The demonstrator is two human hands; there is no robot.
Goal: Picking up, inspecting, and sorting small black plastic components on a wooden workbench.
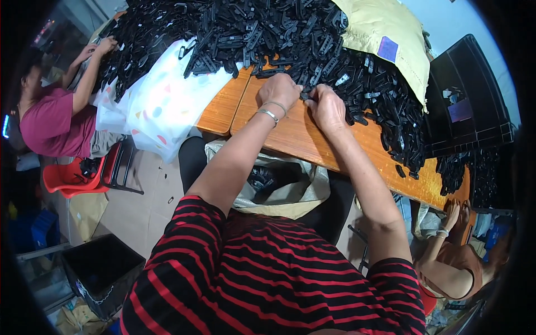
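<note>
Parts point(312, 42) and sack point(371, 25) beyond fingers point(316, 92)

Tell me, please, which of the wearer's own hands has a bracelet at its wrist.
The left hand: a silver bracelet circles its wrist, while the right hand shows none.

You can read no lettering or number here. Facing you, a purple rectangular label point(387, 49) lies on the pale-yellow, paper-like sack point(371, 19), its print too small to resolve; to your right, a darker purple four-sided label point(460, 110), equally illegible, marks the large black plastic crate point(481, 78).
</note>
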